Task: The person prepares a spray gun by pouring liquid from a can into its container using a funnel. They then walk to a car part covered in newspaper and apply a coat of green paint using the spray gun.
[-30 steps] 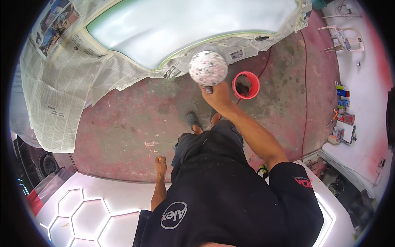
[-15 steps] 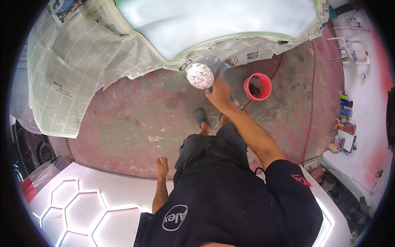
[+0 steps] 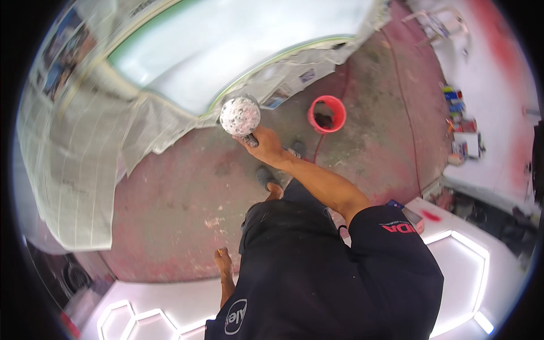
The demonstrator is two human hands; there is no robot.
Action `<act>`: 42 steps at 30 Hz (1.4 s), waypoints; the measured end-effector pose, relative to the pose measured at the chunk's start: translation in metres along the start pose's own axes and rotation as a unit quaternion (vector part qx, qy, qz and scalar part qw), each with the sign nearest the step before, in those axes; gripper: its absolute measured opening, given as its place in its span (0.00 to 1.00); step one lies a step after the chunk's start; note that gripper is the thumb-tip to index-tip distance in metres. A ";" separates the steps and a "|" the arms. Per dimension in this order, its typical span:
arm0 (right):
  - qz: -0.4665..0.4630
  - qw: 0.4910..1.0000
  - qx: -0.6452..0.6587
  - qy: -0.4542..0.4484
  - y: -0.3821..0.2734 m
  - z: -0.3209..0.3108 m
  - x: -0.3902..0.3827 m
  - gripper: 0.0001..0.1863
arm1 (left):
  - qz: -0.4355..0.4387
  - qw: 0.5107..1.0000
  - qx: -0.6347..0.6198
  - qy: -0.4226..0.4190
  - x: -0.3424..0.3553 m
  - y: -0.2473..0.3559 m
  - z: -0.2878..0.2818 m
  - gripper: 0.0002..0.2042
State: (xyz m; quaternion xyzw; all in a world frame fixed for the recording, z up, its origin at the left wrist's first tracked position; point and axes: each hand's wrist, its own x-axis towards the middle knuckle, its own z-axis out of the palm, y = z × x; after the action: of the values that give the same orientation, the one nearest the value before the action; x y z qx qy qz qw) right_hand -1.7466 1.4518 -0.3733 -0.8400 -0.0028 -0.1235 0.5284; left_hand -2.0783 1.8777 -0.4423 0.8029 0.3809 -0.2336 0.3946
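Note:
My right hand (image 3: 263,148) is closed round the handle of a paint spray gun (image 3: 249,140). Its round cup, speckled white and pinkish, faces up and hides most of the gun body. Just beyond the gun lies a glossy white vehicle panel (image 3: 226,48), edged with green tape; I cannot tell the exact gap between them. Newspaper sheets (image 3: 79,175) mask the area around the panel and hang down at the left. Low by my left side, my left hand (image 3: 224,260) hangs with curled fingers, a small orange-yellow spot showing at them.
A red bucket (image 3: 340,116) with dark contents stands on the stained floor (image 3: 175,192), right of the gun. A dark reddish hose (image 3: 409,122) runs along the floor. By the right wall are a white plastic chair (image 3: 436,25) and several small boxes (image 3: 463,127). Lit hexagonal tubes (image 3: 484,266) line the white surface behind me.
My view has turned, so the panel and newspaper now slant. The spray gun in my right hand has shifted left, slightly farther from the bucket. My left hand still hangs low.

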 end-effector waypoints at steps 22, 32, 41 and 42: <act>0.204 0.922 0.218 0.248 0.074 -0.329 0.049 0.22 | 0.158 0.974 0.148 -0.064 0.033 0.200 0.069 0.14; 0.262 0.918 0.186 0.234 0.120 -0.426 0.089 0.25 | 0.186 0.965 0.180 -0.046 0.003 0.249 0.112 0.17; 0.288 0.907 0.122 0.283 0.138 -0.468 0.113 0.30 | 0.152 0.973 0.144 -0.100 -0.017 0.269 0.128 0.17; 0.276 0.910 0.138 0.278 0.135 -0.468 0.113 0.30 | 0.147 0.973 0.154 -0.092 -0.020 0.271 0.131 0.16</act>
State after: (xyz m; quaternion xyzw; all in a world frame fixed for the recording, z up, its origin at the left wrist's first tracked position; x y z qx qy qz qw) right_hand -1.7150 0.9619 -0.2770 -0.6577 0.3596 -0.1996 0.6311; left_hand -1.8841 1.6549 -0.3808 0.8762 0.1797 -0.3020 0.3297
